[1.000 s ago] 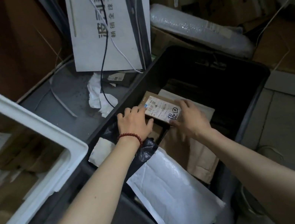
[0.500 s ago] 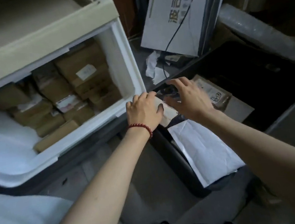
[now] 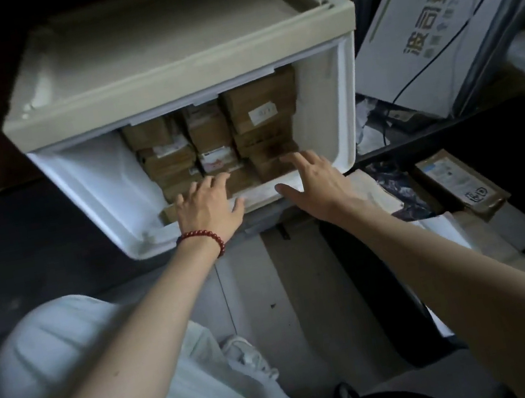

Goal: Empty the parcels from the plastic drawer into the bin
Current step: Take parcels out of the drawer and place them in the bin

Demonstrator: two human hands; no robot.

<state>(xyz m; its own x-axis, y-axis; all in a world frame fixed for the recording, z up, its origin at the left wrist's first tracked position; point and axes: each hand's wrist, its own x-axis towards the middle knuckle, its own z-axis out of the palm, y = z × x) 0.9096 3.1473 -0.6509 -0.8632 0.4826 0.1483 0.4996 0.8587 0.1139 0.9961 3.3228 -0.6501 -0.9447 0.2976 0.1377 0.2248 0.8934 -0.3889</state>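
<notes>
Both hands are shifted from the bin edge to the plastic drawer [image 3: 324,101]. Left hand [image 3: 208,206] and right hand [image 3: 315,178] are held over its front rim, fingers spread straight, nothing gripped. Brown parcels [image 3: 210,141] are stacked inside the drawer; a labelled kraft mailer [image 3: 459,181] lies in the black bin [image 3: 385,299].

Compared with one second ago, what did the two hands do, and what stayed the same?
Both hands let go of the labelled parcel in the bin and moved left to the plastic drawer. The left hand and right hand now reach over its front wall, open and empty. The parcel stays in the bin; brown parcels remain in the drawer.
</notes>
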